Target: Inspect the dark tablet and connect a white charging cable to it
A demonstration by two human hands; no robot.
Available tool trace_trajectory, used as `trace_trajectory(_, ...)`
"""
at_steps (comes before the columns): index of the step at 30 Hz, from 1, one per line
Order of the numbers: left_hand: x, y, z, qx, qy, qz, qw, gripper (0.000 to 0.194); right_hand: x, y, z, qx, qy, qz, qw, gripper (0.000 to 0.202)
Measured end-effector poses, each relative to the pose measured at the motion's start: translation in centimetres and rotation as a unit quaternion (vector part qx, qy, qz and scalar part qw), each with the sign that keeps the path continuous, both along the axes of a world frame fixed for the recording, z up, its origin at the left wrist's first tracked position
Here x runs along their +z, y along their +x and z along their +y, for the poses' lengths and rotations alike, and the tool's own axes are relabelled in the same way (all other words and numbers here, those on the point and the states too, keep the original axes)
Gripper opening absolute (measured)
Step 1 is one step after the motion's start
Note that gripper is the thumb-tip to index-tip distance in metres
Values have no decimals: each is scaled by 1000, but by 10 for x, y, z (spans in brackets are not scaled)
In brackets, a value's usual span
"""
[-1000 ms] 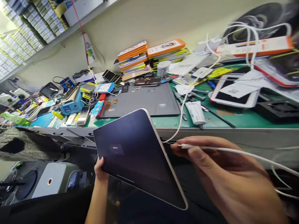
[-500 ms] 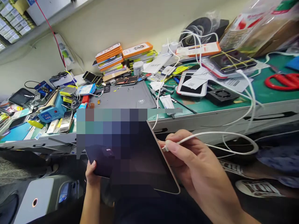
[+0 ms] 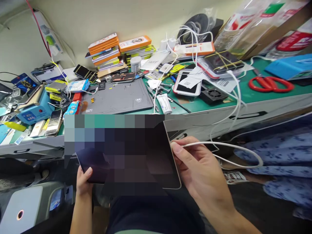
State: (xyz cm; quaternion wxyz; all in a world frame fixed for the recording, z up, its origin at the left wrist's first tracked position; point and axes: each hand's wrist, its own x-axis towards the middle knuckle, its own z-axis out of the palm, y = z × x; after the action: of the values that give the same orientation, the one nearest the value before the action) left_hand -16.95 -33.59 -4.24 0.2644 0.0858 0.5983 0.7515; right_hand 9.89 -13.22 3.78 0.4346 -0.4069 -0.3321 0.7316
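Note:
A dark tablet (image 3: pixel 158 156) with a thin pale edge is held over the lap, its upper part covered by blurred blocks. My left hand (image 3: pixel 84 178) grips its lower left edge, thumb on the front. At the right edge, my right hand (image 3: pixel 195 162) pinches the end of a white cable (image 3: pixel 234 144) between thumb and fingers. The cable's plug is hidden by the fingertips, which touch or nearly touch the tablet's edge. From there the cable loops out to the right.
Behind stands a cluttered green bench (image 3: pixel 258 97) with a grey mat (image 3: pixel 117 97), red scissors (image 3: pixel 270 84), a small black fan (image 3: pixel 213 95) and stacked orange boxes (image 3: pixel 103 44). A person's patterned clothing (image 3: pixel 280 162) shows at right. A white-topped stool (image 3: pixel 21 204) is lower left.
The view has shifted right, so the bench items sit further left. The cable's plug, visible before beside the tablet's edge, is now hidden at my right fingertips. The tablet looks more level.

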Motion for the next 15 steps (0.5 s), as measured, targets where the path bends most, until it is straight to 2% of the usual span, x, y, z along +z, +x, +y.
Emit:
trace_trajectory(6, -4, 10, 10, -35, -28, -17, 999, 51, -15, 17, -8, -84, -42, 7, 996, 42)
trace_trajectory(15, -19, 18, 19, -77, -68, -18, 995, 59, -22, 33, -12, -107, -66, 28, 992, 45)
